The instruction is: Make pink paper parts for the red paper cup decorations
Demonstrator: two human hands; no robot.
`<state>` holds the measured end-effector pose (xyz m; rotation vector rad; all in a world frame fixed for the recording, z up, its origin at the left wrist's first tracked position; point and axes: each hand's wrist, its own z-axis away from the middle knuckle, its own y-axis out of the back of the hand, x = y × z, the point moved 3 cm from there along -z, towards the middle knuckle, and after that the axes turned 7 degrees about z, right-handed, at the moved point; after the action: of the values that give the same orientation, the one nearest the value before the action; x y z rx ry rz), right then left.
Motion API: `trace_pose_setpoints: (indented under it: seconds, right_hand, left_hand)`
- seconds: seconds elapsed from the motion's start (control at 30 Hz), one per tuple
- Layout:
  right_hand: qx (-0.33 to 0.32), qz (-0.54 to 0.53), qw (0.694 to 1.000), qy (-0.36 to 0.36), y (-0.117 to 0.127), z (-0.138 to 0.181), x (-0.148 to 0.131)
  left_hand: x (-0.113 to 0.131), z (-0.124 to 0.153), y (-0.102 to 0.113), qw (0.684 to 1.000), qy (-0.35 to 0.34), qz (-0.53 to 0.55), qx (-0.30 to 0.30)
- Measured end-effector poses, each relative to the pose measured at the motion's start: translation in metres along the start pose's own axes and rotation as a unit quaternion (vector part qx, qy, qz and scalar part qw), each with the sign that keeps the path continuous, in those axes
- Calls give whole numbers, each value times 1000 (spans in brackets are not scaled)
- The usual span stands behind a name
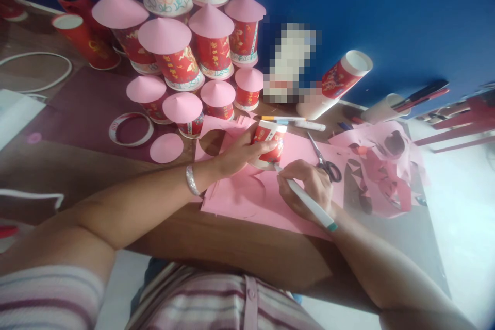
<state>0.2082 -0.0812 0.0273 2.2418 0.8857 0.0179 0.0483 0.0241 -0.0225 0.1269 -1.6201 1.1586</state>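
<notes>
White green-ended marker (309,202) at red-and-white paper cup's (266,134) lower rim.
From afar I see left hand (244,155) gripping cup, inside desk's (232,234) near edge; right hand (307,183) grips marker, axis slanting far-left to cup.

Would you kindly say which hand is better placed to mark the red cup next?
Probably the right hand: it holds the white marker, its tip near the lower edge of the red cup, which the left hand holds.
</notes>
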Motion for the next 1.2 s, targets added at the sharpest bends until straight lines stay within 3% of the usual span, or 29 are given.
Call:
trace_pose_setpoints:
  seconds: [0.27, 1.2]
  right_hand:
    - [-8, -36, 999, 37, 3, -3, -5]
    - [1, -12, 1000, 21, 2, -2, -3]
  left_hand:
    - [-1, -1, 1, 1000, 11, 17, 6]
    - [-1, -2, 2, 1000, -24, 6, -5]
